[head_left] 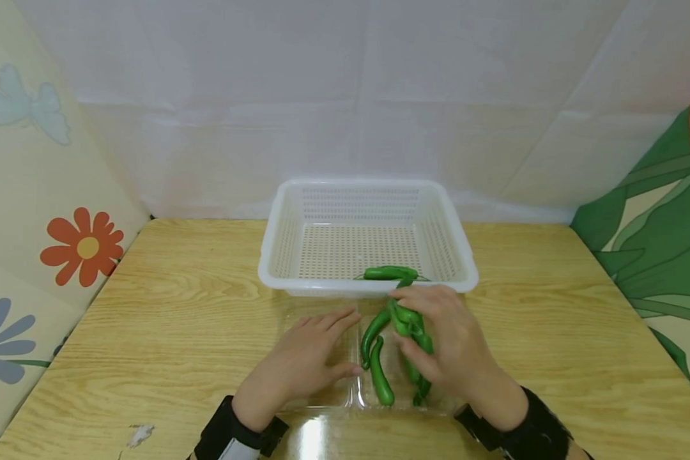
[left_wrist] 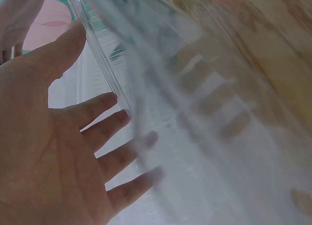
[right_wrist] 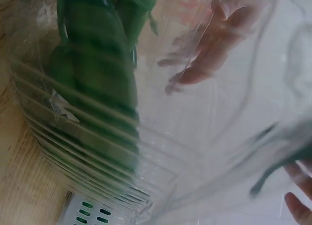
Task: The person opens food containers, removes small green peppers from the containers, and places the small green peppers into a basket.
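Observation:
A clear plastic container (head_left: 333,397) with two compartments lies in front of the basket. My left hand (head_left: 307,354) is over its left compartment, fingers spread and fairly straight; in the left wrist view the fingertips (left_wrist: 124,119) touch the clear plastic edge. Over the right compartment my right hand (head_left: 451,338) holds green chili peppers (head_left: 404,317) between thumb and fingers. Beneath and beside it, several more chili peppers (head_left: 381,377) lie in that compartment; the right wrist view shows peppers (right_wrist: 97,88) blurred through the ribbed plastic wall.
A white perforated basket (head_left: 270,255) stands behind the container, with a few green peppers (head_left: 388,273) inside near its front rim. The wooden table (head_left: 195,306) meets a white sheet at the back and patterned panels at both sides.

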A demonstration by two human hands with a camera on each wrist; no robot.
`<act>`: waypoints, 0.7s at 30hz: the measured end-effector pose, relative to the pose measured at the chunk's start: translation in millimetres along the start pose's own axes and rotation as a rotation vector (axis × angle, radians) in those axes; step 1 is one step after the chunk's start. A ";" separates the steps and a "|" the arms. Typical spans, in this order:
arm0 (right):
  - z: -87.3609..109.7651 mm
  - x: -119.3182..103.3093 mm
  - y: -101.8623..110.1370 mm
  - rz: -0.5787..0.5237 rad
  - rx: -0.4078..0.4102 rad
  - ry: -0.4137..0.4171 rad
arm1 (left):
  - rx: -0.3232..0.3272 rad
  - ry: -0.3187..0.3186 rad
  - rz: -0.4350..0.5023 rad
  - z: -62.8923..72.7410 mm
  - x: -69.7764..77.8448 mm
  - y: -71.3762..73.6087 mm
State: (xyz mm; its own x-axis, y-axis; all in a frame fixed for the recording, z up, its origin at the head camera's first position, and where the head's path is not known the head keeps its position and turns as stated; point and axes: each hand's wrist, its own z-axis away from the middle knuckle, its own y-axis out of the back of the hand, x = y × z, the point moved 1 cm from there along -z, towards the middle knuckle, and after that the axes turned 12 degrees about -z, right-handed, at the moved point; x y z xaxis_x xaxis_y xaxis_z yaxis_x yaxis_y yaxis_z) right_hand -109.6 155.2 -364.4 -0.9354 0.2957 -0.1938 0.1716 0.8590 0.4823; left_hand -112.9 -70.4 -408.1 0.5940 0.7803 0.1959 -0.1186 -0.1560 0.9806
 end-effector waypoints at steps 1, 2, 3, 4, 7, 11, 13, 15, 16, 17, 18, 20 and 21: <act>-0.2 0.3 0.4 0.012 0.009 -0.007 | 0.001 0.000 -0.002 -0.1 -0.1 -0.1; -0.3 0.7 0.7 0.025 0.016 -0.014 | 0.002 0.001 -0.002 -0.2 -0.1 -0.2; -0.2 1.0 1.0 0.036 0.021 -0.027 | 0.003 0.001 -0.003 -0.2 -0.2 -0.2; 0.0 1.4 1.1 0.047 0.027 -0.040 | 0.003 0.001 -0.003 -0.2 -0.2 -0.2; 1.3 2.8 1.5 0.075 0.032 -0.083 | 0.000 0.001 -0.001 0.1 0.0 0.0; 3.5 5.3 2.2 0.114 0.030 -0.136 | -0.004 0.000 -0.001 0.4 0.3 0.4; 4.5 6.8 2.4 0.134 0.027 -0.159 | -0.004 0.000 -0.002 0.4 0.2 0.3; 5.3 8.3 2.5 0.151 0.029 -0.178 | -0.006 0.001 -0.002 0.5 0.1 0.2; 5.6 9.2 2.5 0.159 0.031 -0.184 | -0.006 0.000 -0.002 0.4 0.1 0.1; 6.0 10.1 2.5 0.166 0.031 -0.188 | -0.006 0.000 -0.003 0.4 0.1 0.1; 6.4 10.9 2.6 0.172 0.031 -0.191 | -0.006 0.000 -0.006 0.4 0.1 0.0; 7.2 12.7 2.6 0.184 0.032 -0.199 | -0.005 -0.002 -0.009 0.4 0.2 -0.2; 7.7 13.5 2.6 0.187 0.034 -0.204 | -0.004 -0.003 -0.011 0.4 0.2 -0.3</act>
State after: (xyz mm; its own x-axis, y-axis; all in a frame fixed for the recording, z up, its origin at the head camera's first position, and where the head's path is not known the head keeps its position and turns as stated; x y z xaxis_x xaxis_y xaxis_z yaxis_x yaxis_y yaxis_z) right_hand -119.4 164.7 -372.2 -0.8056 0.5257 -0.2733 0.3491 0.7939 0.4979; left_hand -112.4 -70.4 -408.3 0.5978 0.7799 0.1854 -0.1154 -0.1451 0.9827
